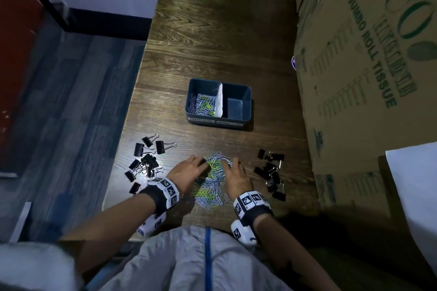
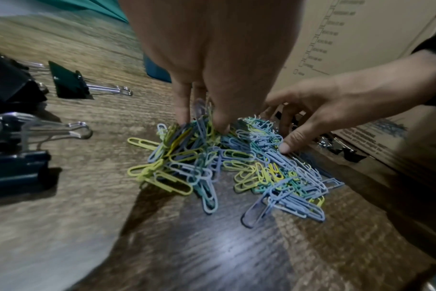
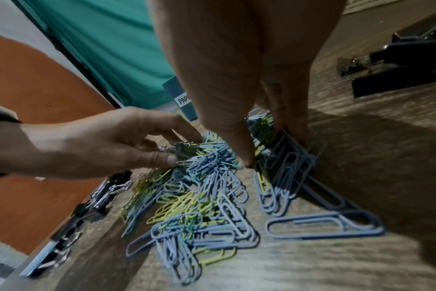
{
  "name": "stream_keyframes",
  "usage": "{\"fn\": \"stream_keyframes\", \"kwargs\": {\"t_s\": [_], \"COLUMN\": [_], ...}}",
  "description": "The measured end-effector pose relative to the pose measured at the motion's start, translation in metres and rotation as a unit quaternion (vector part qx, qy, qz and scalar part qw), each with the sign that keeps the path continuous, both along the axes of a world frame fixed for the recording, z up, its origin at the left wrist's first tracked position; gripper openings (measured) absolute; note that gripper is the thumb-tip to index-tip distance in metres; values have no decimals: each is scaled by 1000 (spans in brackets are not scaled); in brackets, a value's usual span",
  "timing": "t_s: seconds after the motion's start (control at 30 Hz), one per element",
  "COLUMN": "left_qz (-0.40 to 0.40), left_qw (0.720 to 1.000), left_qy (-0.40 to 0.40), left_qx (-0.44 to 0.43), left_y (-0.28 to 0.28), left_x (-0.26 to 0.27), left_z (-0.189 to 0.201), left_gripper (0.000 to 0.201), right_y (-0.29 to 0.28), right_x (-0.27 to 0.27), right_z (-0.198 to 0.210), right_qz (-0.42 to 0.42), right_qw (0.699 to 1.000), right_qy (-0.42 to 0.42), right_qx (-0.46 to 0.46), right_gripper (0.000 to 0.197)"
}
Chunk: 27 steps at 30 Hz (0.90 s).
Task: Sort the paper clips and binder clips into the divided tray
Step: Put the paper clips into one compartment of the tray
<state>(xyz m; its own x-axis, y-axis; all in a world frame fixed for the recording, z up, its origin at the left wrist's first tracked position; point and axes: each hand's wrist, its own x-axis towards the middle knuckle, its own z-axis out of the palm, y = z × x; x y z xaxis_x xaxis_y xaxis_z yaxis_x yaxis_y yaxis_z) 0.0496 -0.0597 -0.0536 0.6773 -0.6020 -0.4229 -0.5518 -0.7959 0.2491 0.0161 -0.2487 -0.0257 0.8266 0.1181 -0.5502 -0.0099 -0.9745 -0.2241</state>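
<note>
At 6 o'clock from the tray (image 1: 247, 101), gathering paper clips (image 1: 211, 179): left hand (image 1: 189, 170) pinches a bunch, right hand (image 1: 236, 176) spread on the heap. Next, likely: lift into 9 o'clock compartment.

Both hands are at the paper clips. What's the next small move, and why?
Probably draw both hands together to gather a bunch. The left hand pinches some paper clips and the open right hand flanks the loose pile. The left half of the tray already holds paper clips, so the bunch likely goes there.
</note>
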Motion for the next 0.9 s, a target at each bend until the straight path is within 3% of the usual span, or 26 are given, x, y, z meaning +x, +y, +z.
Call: {"fn": "stream_keyframes", "kwargs": {"t_s": [0.2, 0.3, 0.43, 0.63, 0.9], "left_qz": [116, 150, 172, 181, 248], "left_qw": [988, 978, 970, 949, 897], "left_qy": [14, 32, 9, -23, -140], "left_qx": [-102, -144, -174, -256, -338], "left_y": [3, 7, 14, 7, -9], "left_x": [7, 11, 12, 26, 98], "left_z": [8, 15, 16, 58, 124], "left_gripper": [39, 23, 27, 15, 14], "right_y": [-8, -10, -11, -13, -14], "right_x": [13, 24, 29, 34, 57], "right_z": [10, 9, 15, 15, 47], "right_qz": [-41, -62, -88, -93, -74], "right_qw": [999, 998, 995, 994, 990], "right_qy": [22, 10, 1, -20, -83], "right_qx": [24, 25, 43, 50, 89], "right_gripper": [66, 48, 35, 28, 20]}}
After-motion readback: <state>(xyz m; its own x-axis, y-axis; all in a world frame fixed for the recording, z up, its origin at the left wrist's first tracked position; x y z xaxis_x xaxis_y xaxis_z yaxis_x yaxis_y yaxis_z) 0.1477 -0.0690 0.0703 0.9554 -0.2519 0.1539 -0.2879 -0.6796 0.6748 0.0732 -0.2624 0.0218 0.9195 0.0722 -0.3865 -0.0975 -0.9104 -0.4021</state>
